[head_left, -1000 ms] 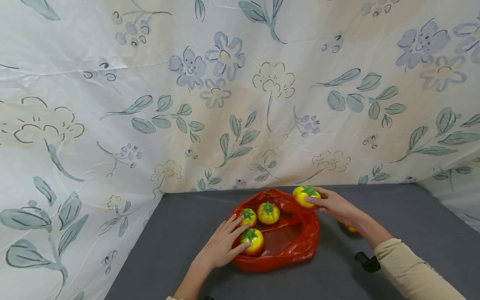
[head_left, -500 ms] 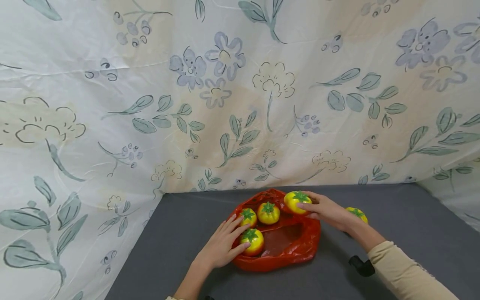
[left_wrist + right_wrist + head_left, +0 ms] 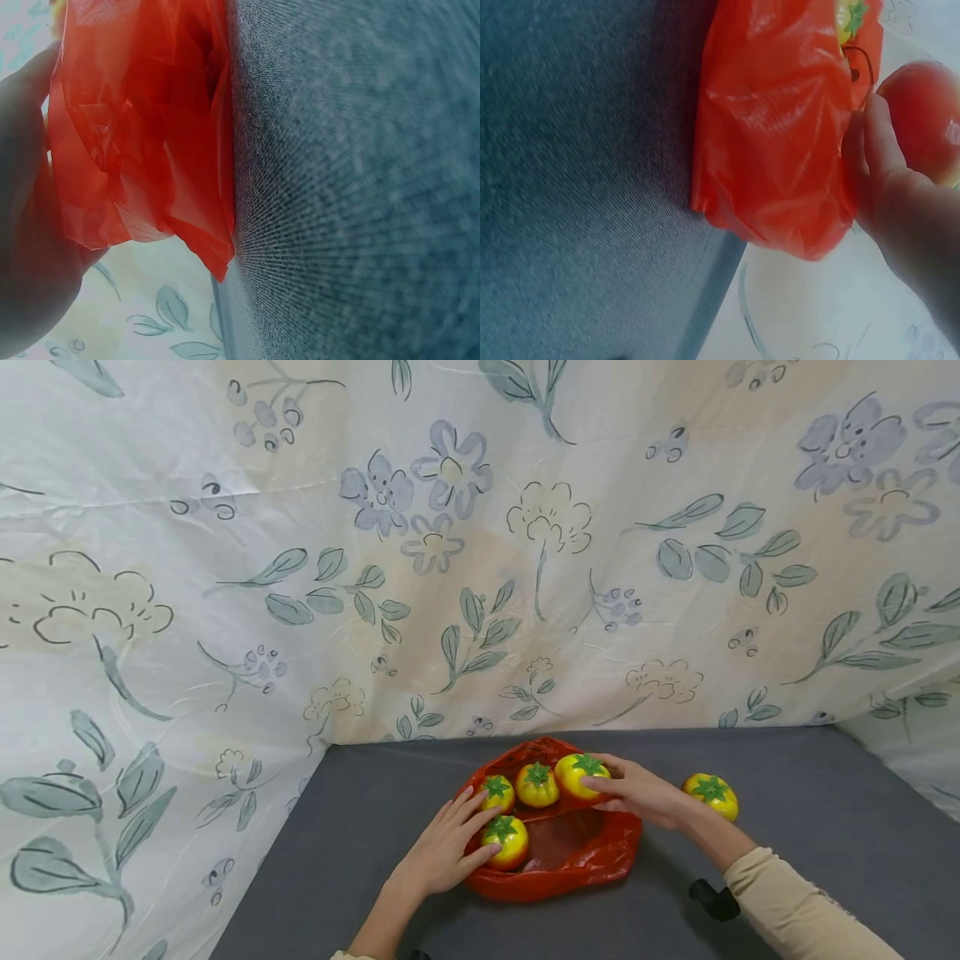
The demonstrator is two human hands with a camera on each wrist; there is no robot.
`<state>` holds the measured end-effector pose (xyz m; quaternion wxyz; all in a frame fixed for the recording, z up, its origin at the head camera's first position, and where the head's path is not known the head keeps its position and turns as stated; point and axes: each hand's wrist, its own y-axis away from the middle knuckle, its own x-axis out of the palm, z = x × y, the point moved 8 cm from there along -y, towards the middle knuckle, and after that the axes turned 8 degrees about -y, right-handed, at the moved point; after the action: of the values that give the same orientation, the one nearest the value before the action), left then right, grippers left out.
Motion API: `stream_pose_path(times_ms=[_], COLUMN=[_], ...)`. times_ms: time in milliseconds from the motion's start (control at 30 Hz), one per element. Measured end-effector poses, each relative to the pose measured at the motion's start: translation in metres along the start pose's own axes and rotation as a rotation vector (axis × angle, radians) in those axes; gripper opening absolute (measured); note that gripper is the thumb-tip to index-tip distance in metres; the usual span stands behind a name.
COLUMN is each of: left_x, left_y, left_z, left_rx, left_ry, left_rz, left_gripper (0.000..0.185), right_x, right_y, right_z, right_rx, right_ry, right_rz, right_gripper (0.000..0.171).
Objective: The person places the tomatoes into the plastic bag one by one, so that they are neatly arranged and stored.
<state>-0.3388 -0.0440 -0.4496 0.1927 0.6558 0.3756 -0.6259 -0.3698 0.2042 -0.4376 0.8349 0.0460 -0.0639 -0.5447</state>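
A red plastic bag (image 3: 555, 881) lies on the table with its mouth spread wide. Inside it are a tomato (image 3: 537, 787) at the back, another tomato (image 3: 497, 795) at the left and one tomato (image 3: 505, 842) at the front left, all yellow-red with green star tops. My left hand (image 3: 442, 852) rests over the bag's left rim, its fingers fairly straight and close to the two left tomatoes. With my right hand (image 3: 645, 793) I hold a yellow-red tomato (image 3: 581, 777) above the bag's right side; in the right wrist view this tomato (image 3: 926, 120) shows its red underside.
On the grey table (image 3: 810, 827), right of the bag and behind my right wrist, sits another tomato (image 3: 711, 795). A black wrist device (image 3: 714, 900) is by my right sleeve. Flowered cloth (image 3: 487, 527) hangs behind the table and along its sides.
My right hand has carried its tomato leftward and down, from the bag's right edge to over the opening. The tomato on the table has come into fuller view. My left hand stays put.
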Motion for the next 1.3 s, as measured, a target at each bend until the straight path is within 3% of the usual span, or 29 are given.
stream_pose_path(times_ms=[533,767,1300], left_x=[0.001,0.001,-0.001], left_y=[-0.001,-0.002,-0.001], left_z=[0.003,0.003,0.003], left_rx=[-0.008,-0.001,-0.005], left_ry=[0.0,-0.005,0.011], left_rz=[0.009,0.006,0.009], left_gripper=[0.059,0.059,0.058], right_x=[0.018,0.025,0.039], right_y=[-0.013,-0.016,-0.017], right_z=[-0.022,-0.032,-0.04], right_rx=[0.004,0.048,0.03], right_ry=[0.056,0.043,0.078], right_rz=[0.045,0.042,0.104], right_gripper=[0.073,0.076,0.074])
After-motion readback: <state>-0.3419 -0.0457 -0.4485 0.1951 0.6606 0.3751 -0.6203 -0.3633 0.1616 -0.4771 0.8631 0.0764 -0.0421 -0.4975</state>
